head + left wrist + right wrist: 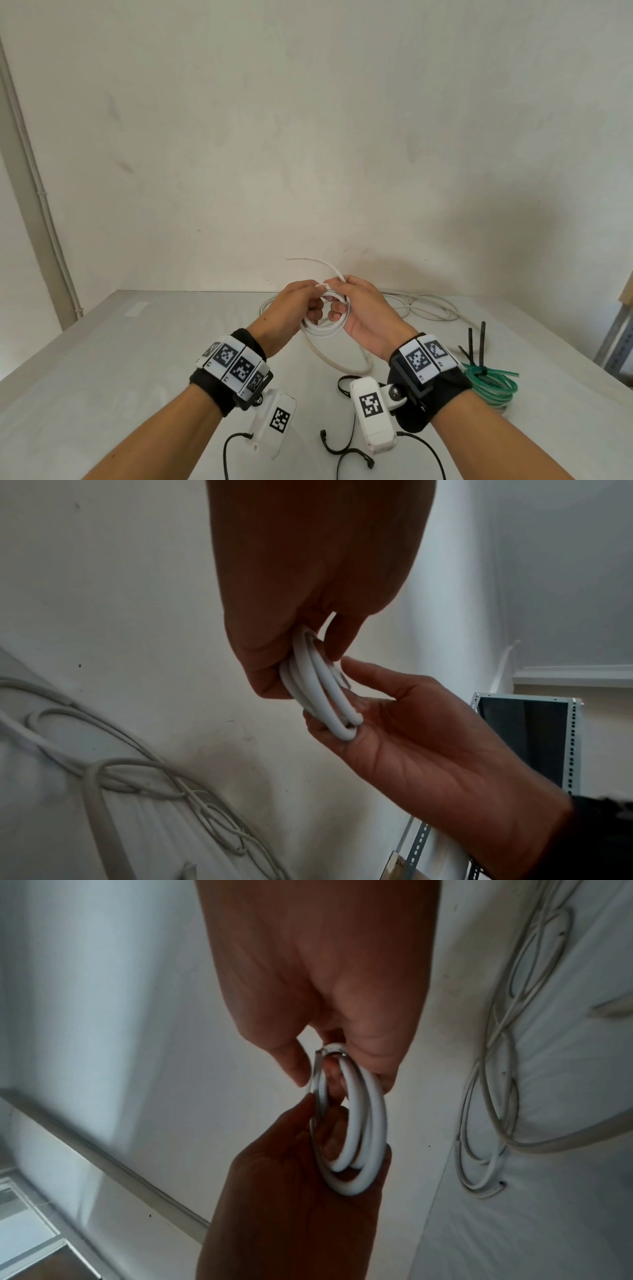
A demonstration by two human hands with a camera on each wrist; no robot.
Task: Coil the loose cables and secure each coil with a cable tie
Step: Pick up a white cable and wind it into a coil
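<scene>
A small white cable coil (325,327) hangs above the table (137,359), held between both hands. My left hand (311,301) grips its left side with fingers curled through the loops; the left wrist view shows the coil (322,691) under those fingers. My right hand (337,296) grips the right side, thumb inside the loops (359,1123). A white cable tie (318,262) is pinched at the top of the coil, and its free tail arcs up and left. A flat strip (316,1091) lies along the coil's edge.
A green coil (493,382) bound with a black tie lies at the right, with spare black ties (476,342) behind it. Loose white cables (421,305) sprawl at the back of the table. A beige cable loop (342,363) lies under my hands, and black ties (339,442) lie in front.
</scene>
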